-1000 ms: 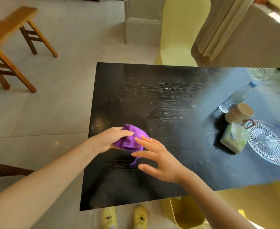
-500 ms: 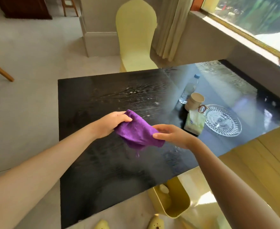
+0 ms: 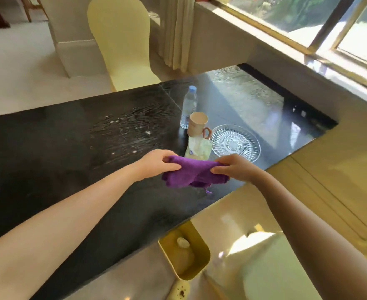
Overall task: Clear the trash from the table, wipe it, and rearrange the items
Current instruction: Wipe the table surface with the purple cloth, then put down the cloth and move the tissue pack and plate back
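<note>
Since a second ago the cloth (image 3: 191, 174) has left the near left part of the table (image 3: 48, 159), where it lay bunched under the left hand (image 3: 156, 163), and it has come to the right. It is now in front of the tissue pack (image 3: 198, 149). Half a second ago both hands already held it, but more to the middle of the table and further from the pack. The right hand (image 3: 236, 167), which had straight fingers a second ago, now has its thumb and fingers closed on the right end of the cloth. The left hand pinches the left end in the same way. The cloth is stretched between them and sags in the middle, and a small tag hangs below. We cannot tell if its low edge touches the table.

The head camera has also turned to the right, so we see more of the window (image 3: 308, 18) and the curtain (image 3: 176, 33) than before.

The things on the table have kept their places. The bottle (image 3: 189, 107) stands upright at the far side. The cup (image 3: 197, 124) is just in front of it, the pack comes next, and the plate (image 3: 235, 144) lies just right of the cup and the pack. White specks and wet streaks show on the middle of the table.

Below the near edge stands a yellow bin (image 3: 207, 256) with a pale lump in it. A chair (image 3: 124, 44) stands at the far side.
</note>
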A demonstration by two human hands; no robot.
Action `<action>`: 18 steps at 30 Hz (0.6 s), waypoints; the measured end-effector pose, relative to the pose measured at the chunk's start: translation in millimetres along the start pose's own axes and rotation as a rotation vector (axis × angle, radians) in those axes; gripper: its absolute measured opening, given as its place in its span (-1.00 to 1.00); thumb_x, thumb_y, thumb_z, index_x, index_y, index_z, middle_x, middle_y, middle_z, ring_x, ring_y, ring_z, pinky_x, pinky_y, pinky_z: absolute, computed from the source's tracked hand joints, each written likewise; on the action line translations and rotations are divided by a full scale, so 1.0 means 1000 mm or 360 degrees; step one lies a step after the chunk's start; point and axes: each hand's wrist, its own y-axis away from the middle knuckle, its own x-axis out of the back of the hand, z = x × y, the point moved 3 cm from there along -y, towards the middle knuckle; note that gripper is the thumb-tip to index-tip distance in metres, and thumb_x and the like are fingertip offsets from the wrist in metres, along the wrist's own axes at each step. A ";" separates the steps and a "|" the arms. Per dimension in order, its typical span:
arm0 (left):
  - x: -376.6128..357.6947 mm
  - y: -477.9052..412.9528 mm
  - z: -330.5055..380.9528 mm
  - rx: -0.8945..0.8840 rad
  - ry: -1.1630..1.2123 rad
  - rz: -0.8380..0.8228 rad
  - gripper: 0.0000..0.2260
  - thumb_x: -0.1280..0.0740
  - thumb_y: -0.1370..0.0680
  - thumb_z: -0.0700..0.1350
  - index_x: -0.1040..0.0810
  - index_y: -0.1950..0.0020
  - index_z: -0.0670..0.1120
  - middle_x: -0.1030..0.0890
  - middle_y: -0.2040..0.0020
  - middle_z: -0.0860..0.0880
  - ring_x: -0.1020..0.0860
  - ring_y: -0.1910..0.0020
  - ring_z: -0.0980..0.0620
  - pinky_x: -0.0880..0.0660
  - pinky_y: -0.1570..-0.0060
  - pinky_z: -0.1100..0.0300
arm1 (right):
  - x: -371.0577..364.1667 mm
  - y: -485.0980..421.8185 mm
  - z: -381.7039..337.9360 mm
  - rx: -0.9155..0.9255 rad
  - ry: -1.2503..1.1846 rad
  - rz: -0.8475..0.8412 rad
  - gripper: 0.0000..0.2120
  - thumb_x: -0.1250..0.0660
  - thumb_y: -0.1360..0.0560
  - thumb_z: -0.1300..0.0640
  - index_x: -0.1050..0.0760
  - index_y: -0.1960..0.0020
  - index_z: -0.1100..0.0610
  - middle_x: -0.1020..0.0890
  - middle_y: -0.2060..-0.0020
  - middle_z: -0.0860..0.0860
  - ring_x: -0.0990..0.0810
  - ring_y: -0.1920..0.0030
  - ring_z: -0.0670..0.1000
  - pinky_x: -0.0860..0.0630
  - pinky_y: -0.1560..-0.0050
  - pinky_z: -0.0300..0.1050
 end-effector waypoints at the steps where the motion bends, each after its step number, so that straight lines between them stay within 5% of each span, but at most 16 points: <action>1: -0.011 -0.012 0.009 0.0000 -0.0070 0.0002 -0.86 -0.40 -0.47 -0.10 -0.62 -0.01 -0.05 -0.68 0.00 -0.08 -0.62 -0.03 -0.05 -0.53 -0.10 0.00 | 0.010 0.000 0.015 -0.0018 0.0057 0.0000 -0.86 -0.35 -0.47 0.08 -0.55 0.25 0.06 -0.55 0.37 0.04 -0.48 0.40 -0.07 -0.39 0.33 -0.30; 4: -0.046 -0.044 0.025 0.0017 -0.0254 -0.0025 -0.83 -0.40 -0.45 -0.09 -0.63 0.02 -0.15 -0.67 0.04 -0.14 -0.61 0.02 -0.08 -0.51 0.01 0.04 | 0.028 -0.003 0.056 -0.0089 0.0123 -0.0039 -0.76 -0.35 -0.45 0.09 -0.46 0.39 0.06 -0.52 0.50 0.04 -0.42 0.61 -0.18 -0.38 0.40 -0.35; 7: -0.077 -0.065 0.030 0.0028 -0.0382 -0.0067 -0.85 -0.41 -0.45 -0.09 -0.65 0.05 -0.11 -0.67 0.08 -0.08 -0.56 0.11 0.00 -0.43 0.17 0.19 | 0.030 -0.005 0.092 -0.0175 0.0119 -0.0086 -0.87 -0.38 -0.43 0.12 -0.56 0.27 0.14 -0.52 0.55 0.01 -0.40 0.66 -0.19 -0.38 0.38 -0.31; 10: -0.103 -0.084 0.030 0.0064 -0.0453 -0.0075 -0.86 -0.41 -0.44 -0.10 -0.67 0.03 -0.09 -0.68 0.14 -0.04 -0.57 0.15 0.03 -0.48 0.11 0.16 | 0.024 -0.013 0.123 -0.0221 0.0066 -0.0061 -0.94 -0.38 -0.42 0.16 -0.63 0.16 0.04 -0.54 0.53 -0.01 -0.42 0.66 -0.22 -0.41 0.36 -0.31; 13: -0.122 -0.103 0.029 0.0131 -0.0445 -0.0062 -0.92 -0.36 -0.48 -0.15 -0.64 0.07 -0.06 -0.64 0.30 -0.01 -0.58 0.32 0.06 -0.52 0.22 0.19 | 0.017 -0.026 0.145 -0.0249 0.0082 0.0092 -0.80 -0.37 -0.42 0.14 -0.65 -0.02 0.08 -0.69 0.26 0.08 -0.53 0.39 -0.17 -0.40 0.31 -0.30; 18: -0.139 -0.137 0.025 0.0095 -0.0445 0.0085 -0.77 -0.27 -0.49 -0.26 -0.64 -0.06 -0.09 -0.66 0.02 -0.09 -0.59 0.01 -0.04 -0.54 0.01 0.09 | 0.006 -0.047 0.170 -0.0267 -0.0068 0.0394 -0.81 -0.36 -0.40 0.25 -0.67 0.03 0.17 -0.71 0.15 0.13 -0.63 0.14 0.07 -0.44 0.17 -0.19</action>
